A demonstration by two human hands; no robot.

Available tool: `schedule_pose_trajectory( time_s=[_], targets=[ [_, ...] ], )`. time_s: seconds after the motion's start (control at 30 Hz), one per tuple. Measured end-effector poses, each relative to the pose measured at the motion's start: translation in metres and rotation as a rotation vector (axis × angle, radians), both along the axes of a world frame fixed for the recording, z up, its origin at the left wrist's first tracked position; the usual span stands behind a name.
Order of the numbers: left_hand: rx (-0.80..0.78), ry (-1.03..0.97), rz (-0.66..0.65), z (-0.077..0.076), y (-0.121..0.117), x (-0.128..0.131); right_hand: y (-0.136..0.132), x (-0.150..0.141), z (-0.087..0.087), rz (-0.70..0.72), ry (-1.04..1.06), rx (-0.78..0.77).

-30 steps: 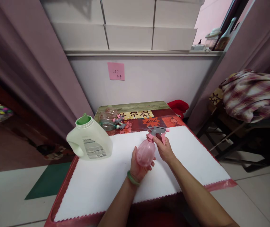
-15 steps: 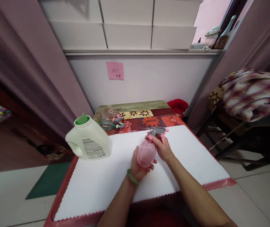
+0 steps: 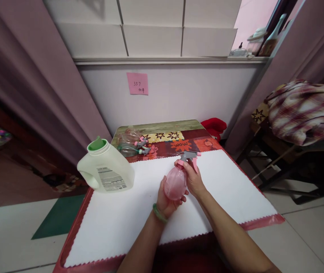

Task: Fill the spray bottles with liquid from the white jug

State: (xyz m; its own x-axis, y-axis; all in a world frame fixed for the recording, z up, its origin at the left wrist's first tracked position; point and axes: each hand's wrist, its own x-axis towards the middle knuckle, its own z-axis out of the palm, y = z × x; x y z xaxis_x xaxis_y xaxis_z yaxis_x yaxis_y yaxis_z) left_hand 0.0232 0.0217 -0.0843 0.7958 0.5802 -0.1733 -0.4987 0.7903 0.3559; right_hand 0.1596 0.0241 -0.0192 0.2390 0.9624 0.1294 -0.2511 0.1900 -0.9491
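Note:
A pink spray bottle (image 3: 175, 184) with a grey and pink trigger head (image 3: 188, 155) is held above the white mat. My left hand (image 3: 167, 201) cradles its round body from below and the left, fingers curled round it, with a green bangle (image 3: 159, 213) at the wrist. My right hand (image 3: 193, 180) grips the pink collar at the neck, thumb and fingers closed on it. The trigger head points right. To the left stands a large pale green jug (image 3: 107, 167) with a green spout and no cap on it.
Several more spray bottles (image 3: 130, 148) lie at the back left of the table. The white mat (image 3: 116, 227) covers most of the red-edged table. A pink note (image 3: 137, 83) sticks to the wall. A plaid cloth (image 3: 304, 110) lies on furniture at right.
The trigger head has shifted very slightly left with my right hand. Both hands keep their hold on the spray bottle; the view has moved a little.

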Motion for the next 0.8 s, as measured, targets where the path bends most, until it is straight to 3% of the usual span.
schedule_pose_trajectory(
  time_s=[0.2, 0.43, 0.8],
  targets=[
    [-0.023, 0.055, 0.046, 0.004, -0.001, 0.000, 0.005, 0.000, -0.001, -0.006, 0.125, 0.013],
    [0.003, 0.005, 0.078, -0.003, 0.000, 0.001, 0.011, -0.005, -0.001, -0.006, 0.202, -0.004],
    [-0.030, 0.077, 0.028, 0.006, -0.003, -0.002, 0.013, 0.018, 0.003, 0.231, 0.143, 0.067]
  ],
)
